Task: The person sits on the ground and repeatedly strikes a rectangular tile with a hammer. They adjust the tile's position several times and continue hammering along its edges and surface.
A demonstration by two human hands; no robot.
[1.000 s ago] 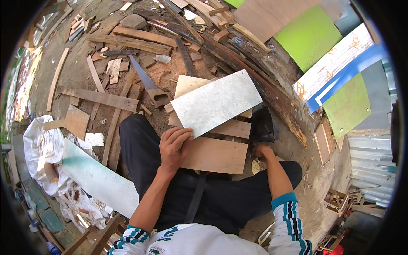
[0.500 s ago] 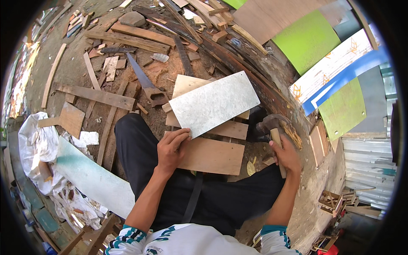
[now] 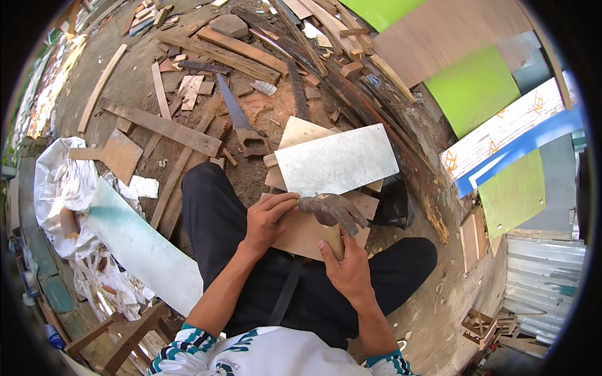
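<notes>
View from above of a person sitting on bare ground strewn with wood offcuts, dark trousers on, knees apart, with a small plywood board resting across the lap and running out over the ground in front. This board is the landmark for everything else.

The right hand is closed around the wooden handle of a claw hammer. Its dark metal head hangs just above the board's middle, close to the fingertips of the other hand. The left hand lies on the board's left part, fingers curled and pinched together at the tips as if pressing or holding something small; whether a nail is there is too small to tell.

Just beyond the board, partly overlapping it, lies a pale grey rectangular panel, itself on top of a lighter plywood sheet. Further beyond and a little left, a handsaw lies on the dirt with its handle towards the person. To the board's left lies a long pale green-white panel, with crumpled white plastic sheeting further left. To the right stand green boards and a white and blue sheet.

The step in hand looks like hammering into the board, with the left hand steadying the spot. The next stroke would call for a short, controlled tap with the fingers held clear of the hammer head, and the board kept from sliding off the lap.
</notes>
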